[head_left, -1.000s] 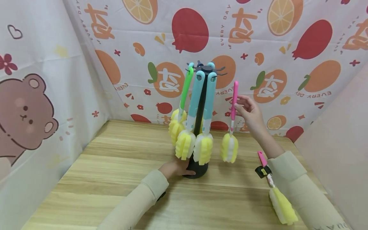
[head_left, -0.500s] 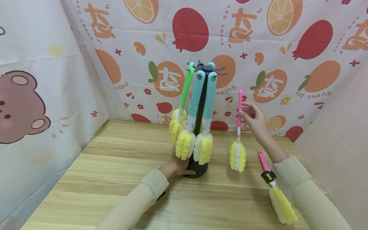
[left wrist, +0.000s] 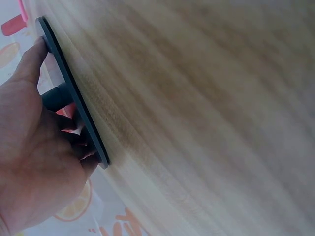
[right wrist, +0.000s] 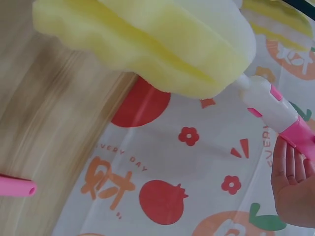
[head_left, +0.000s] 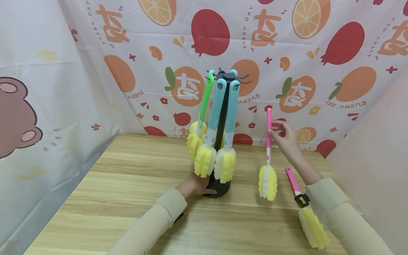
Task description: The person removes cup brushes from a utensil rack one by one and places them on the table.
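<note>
In the head view, my right hand [head_left: 287, 140] pinches the pink handle of a sponge bottle brush [head_left: 267, 182], which hangs upright with its yellow and white head just over the table. In the right wrist view, the brush's sponge head [right wrist: 162, 44] is large at the top, with my fingers [right wrist: 290, 164] at its handle. My left hand [head_left: 197, 185] holds the round base of a black stand [head_left: 220, 189]; the left wrist view shows thumb and fingers either side of its pole [left wrist: 58, 97]. Blue-handled brushes [head_left: 216, 106] and a green-handled brush [head_left: 206, 97] hang from the stand's hooks.
Another pink-handled brush [head_left: 312, 226] lies on the wooden table [head_left: 127, 198] at the right, partly covered by a black wrist strap [head_left: 302, 200] and close by my right sleeve. A fruit-print cloth [head_left: 140, 42] hangs behind the table, and a bear-print cloth [head_left: 47, 117] at the left.
My right hand has moved right and lower with the pink-handled brush, farther from the stand. My left hand has stayed on the base.
</note>
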Tool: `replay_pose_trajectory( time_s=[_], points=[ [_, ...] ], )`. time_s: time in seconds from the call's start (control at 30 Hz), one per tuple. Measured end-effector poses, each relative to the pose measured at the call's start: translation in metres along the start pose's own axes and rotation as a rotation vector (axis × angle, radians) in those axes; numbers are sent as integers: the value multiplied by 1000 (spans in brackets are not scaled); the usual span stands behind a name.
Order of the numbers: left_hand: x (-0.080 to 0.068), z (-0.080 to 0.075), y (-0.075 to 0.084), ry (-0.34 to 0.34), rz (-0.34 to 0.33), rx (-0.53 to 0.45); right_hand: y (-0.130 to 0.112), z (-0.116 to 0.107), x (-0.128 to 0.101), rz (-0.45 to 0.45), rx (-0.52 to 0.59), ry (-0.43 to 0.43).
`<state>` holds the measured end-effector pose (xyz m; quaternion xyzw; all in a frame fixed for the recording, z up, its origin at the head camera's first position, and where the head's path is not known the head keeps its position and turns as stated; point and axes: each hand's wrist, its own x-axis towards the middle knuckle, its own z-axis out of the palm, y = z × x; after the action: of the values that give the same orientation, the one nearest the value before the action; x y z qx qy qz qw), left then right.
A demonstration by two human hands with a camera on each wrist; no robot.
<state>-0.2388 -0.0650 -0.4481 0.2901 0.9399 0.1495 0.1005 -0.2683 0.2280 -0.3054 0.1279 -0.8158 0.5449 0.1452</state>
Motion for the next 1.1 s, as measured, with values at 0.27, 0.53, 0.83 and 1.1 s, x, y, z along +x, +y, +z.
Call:
replay_pose_trajectory(
  time_s=[0.27, 0.53, 0.83, 1.1],
  points=[
    [-1, 0, 2, 11, 3, -7, 14, -6, -5, 21, -19, -10],
    [1, 0, 0, 27, 10, 52, 27, -10, -11, 33, -115, -19],
    [4, -2, -3, 16, 6, 70, 42, -11, -14, 84, -154, -27],
    [8, -6, -11, 10, 18, 40, 53, -8, -13, 111, -195, -41]
  ],
)
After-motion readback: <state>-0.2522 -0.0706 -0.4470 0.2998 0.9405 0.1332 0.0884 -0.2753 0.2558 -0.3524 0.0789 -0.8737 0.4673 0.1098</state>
